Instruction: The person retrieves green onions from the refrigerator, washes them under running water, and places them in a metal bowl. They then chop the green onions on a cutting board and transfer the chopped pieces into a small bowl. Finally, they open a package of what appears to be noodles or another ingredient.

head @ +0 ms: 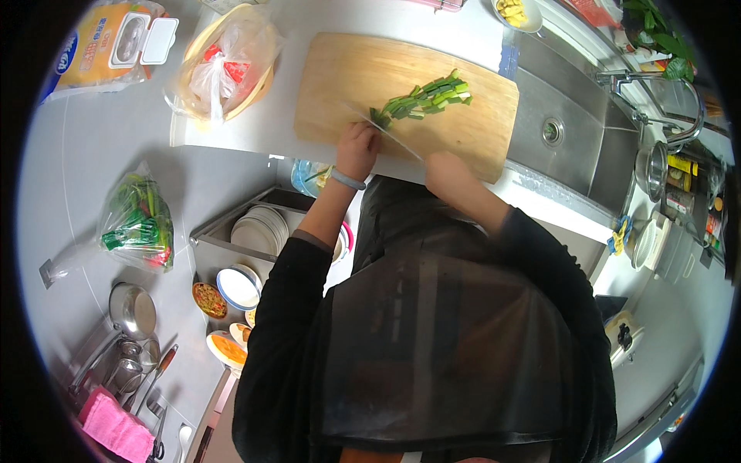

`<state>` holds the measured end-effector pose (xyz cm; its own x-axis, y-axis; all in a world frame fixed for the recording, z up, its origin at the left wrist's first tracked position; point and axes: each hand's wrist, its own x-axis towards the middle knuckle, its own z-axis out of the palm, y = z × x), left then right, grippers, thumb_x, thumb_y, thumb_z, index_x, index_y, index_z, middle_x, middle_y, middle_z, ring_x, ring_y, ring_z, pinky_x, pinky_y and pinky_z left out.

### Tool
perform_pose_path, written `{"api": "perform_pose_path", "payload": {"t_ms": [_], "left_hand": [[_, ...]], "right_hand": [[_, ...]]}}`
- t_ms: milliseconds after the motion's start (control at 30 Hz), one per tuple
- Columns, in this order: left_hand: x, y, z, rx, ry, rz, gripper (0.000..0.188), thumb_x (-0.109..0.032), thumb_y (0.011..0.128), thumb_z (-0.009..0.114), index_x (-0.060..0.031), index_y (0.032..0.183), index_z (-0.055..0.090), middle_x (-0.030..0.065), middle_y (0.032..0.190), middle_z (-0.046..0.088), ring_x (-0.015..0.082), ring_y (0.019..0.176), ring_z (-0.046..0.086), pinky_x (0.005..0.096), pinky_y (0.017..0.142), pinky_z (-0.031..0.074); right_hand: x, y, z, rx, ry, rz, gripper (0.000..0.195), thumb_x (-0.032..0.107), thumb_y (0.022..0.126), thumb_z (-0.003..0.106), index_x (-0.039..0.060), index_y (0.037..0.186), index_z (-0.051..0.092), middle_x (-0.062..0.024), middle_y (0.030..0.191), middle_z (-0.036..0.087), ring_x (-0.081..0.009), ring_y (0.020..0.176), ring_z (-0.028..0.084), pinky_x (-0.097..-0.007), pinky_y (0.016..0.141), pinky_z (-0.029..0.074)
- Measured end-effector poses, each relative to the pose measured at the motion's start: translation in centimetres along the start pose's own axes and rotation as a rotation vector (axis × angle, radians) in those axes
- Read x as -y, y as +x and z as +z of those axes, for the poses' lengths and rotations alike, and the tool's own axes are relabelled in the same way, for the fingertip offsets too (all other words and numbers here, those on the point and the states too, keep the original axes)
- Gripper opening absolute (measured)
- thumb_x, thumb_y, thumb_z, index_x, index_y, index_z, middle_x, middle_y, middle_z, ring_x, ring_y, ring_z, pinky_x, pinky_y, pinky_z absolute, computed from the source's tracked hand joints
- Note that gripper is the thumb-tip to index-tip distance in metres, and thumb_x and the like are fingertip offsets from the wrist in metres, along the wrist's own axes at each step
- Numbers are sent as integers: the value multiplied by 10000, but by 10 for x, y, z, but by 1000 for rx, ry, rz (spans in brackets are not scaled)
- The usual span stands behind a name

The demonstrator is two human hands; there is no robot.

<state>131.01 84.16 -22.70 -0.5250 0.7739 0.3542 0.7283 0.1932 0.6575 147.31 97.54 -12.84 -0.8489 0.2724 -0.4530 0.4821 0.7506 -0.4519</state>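
Observation:
On the wooden cutting board [336,69] lies a row of cut green stalks [428,98], probably scallions or garlic shoots, with pale pieces at its right end. A kitchen knife [393,139], seen almost edge-on as a thin line, crosses the near left end of the row. My right hand [448,176] grips its handle at the board's near edge, and the fist covers most of it. Close against the blade's left side is my left hand [359,147], fingers bent down beside the dark green ends. Whatever is under those fingers is hidden. A grey band circles the left wrist.
A steel sink [570,92] with a faucet [686,107] adjoins the board's right side. A bagged basket [228,75] stands to the left. Below the counter, a drawer holds stacked plates [260,228]. A bag of vegetables [139,223] hangs on the wall. A bowl [518,14] sits behind.

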Motion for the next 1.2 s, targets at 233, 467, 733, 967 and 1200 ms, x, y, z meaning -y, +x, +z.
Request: {"api": "perform_pose_path", "payload": {"t_ms": [233, 467, 733, 967, 1200], "left_hand": [[-5, -5, -22, -85, -273, -305, 142, -2, 752, 655, -42, 887, 640, 129, 1067, 605, 276, 953, 601, 341, 736, 518], [5, -16, -36, -6, 53, -62, 186, -14, 743, 659, -31, 926, 630, 130, 1017, 606, 303, 902, 595, 385, 758, 504], [1, -23, -17, 6, 81, -94, 96, -21, 748, 655, -26, 843, 642, 138, 929, 623, 338, 849, 589, 415, 731, 491], [2, -26, -7, 69, -64, -441, 391, -46, 723, 674, -14, 1100, 576, 149, 964, 579, 339, 877, 575, 402, 770, 485], [-36, 26, -2, 192, 99, -566, 925, -97, 580, 793, 48, 1341, 287, 266, 1139, 421, 423, 1054, 473, 419, 880, 449]], "right_hand": [[-24, 2, -5, -43, 144, 81, 230, 175, 820, 591, -34, 748, 653, -256, 741, 626, -424, 726, 620, -477, 701, 509], [-5, -19, -8, -58, 61, 8, 204, 134, 835, 551, -30, 737, 622, -259, 720, 620, -434, 723, 617, -489, 694, 507], [-3, -14, 13, 52, -11, -106, 129, 34, 744, 512, -31, 743, 623, -252, 758, 633, -426, 740, 625, -484, 705, 509], [-26, -20, 7, -85, 164, -48, 188, 161, 795, 600, -22, 792, 644, -243, 737, 628, -397, 730, 628, -491, 680, 496], [-107, -45, -40, -335, -42, 257, 166, 135, 804, 572, -14, 825, 642, -253, 750, 632, -412, 707, 640, -490, 649, 520]]}}
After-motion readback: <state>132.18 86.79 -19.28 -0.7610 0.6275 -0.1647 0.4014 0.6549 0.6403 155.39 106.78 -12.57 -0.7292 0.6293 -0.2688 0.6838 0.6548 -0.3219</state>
